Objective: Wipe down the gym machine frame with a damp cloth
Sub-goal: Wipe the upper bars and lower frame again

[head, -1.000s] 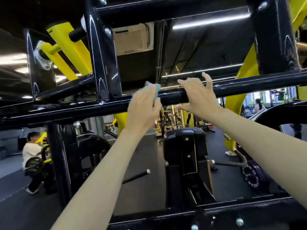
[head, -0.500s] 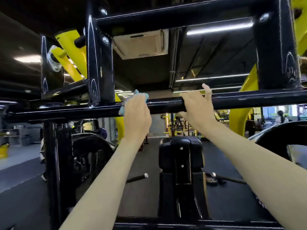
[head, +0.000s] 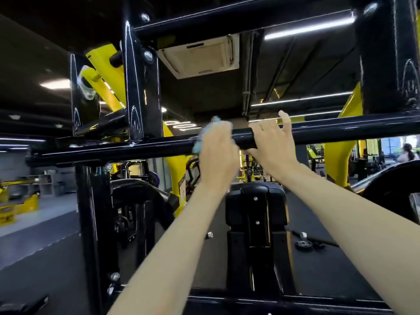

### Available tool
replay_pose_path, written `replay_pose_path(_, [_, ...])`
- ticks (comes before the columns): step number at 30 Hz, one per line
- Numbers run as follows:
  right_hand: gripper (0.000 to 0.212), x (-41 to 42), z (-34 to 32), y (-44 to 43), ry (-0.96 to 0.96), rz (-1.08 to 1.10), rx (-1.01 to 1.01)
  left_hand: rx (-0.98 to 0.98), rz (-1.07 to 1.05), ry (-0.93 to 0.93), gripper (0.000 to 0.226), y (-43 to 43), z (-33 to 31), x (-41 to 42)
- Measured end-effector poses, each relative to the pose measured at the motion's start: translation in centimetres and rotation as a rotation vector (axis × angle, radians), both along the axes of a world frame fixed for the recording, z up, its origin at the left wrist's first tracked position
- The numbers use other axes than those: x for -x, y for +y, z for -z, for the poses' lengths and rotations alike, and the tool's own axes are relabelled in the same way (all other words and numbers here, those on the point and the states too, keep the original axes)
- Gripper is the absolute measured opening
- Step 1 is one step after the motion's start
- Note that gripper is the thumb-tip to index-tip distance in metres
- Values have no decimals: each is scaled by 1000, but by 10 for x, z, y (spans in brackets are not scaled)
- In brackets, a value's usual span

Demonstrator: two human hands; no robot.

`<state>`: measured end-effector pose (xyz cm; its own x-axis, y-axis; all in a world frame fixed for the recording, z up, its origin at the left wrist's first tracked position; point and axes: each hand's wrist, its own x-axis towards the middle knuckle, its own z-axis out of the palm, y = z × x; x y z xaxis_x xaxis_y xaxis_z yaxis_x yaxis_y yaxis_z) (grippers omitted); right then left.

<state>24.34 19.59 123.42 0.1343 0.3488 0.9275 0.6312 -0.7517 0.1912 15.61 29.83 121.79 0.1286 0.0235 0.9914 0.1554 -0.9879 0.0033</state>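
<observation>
My left hand [head: 218, 155] presses the blue cloth [head: 204, 136] onto the black crossbar [head: 113, 151], fingers curled over it, though blur hides how tightly. My right hand [head: 270, 144] hooks over the same bar just beside it, 1 finger lifted. To wipe well, I should wrap the cloth around the tube, press evenly, stroke in long overlapping passes toward the upright [head: 141, 87] joint, and use the right hand purely as a brace.

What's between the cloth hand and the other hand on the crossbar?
Nothing but a short bare stretch of crossbar, between the left hand with the cloth and right hand, in the head view.
</observation>
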Motion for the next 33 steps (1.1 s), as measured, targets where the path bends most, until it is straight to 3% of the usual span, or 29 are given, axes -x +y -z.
replay_pose_path(4, [47, 3, -1, 0, 24, 16, 2, -240, -22, 178, 42, 36, 4, 26])
replay_pose_path(7, [49, 7, 0, 1, 47, 29, 16, -73, -179, 95, 43, 72, 16, 42])
replay_pose_path(10, [48, 9, -1, 1, 54, 39, 9, 23, -163, 35, 51, 36, 23, 13])
replay_pose_path(14, [47, 11, -1, -1, 58, 60, 23, -311, -184, 185, 58, 37, 22, 17])
replay_pose_path(16, [48, 12, -2, -1, 58, 60, 23, -372, -246, 222, 57, 69, 19, 36])
replay_pose_path(20, [49, 12, -2, 1, 75, 87, 39, -147, -275, 106, 62, 62, 23, 32])
replay_pose_path(24, [48, 13, -2, 0, 81, 84, 42, -238, -163, 126, 57, 17, 20, 3])
replay_pose_path(28, [49, 13, -2, -1, 51, 91, 33, -373, -248, 225, 63, 56, 26, 39])
replay_pose_path(33, [47, 12, -2, 0, 47, 40, 33, -103, -205, 36, 68, 37, 31, 17])
